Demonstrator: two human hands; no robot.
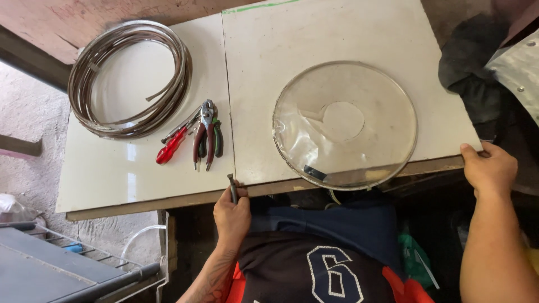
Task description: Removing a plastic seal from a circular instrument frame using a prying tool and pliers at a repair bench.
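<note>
My left hand [231, 216] is at the near edge of the white board table [140, 174], fingers closed around a small dark metal piece [232, 187] that sticks up over the edge. My right hand [488, 168] grips the table's near right corner. Between them a round clear glass disc with a metal rim [345, 124] lies flat and slightly overhangs the near edge. Pliers with dark red handles [204, 134], green-handled pliers [217, 137] and a red-handled screwdriver [173, 145] lie left of the disc, just beyond my left hand.
A coil of brown strip [132, 78] lies on the far left of the table. A grey metal rack [62, 264] stands at lower left on the floor. Dark cloth and a grey garment [494, 73] sit past the table's right edge.
</note>
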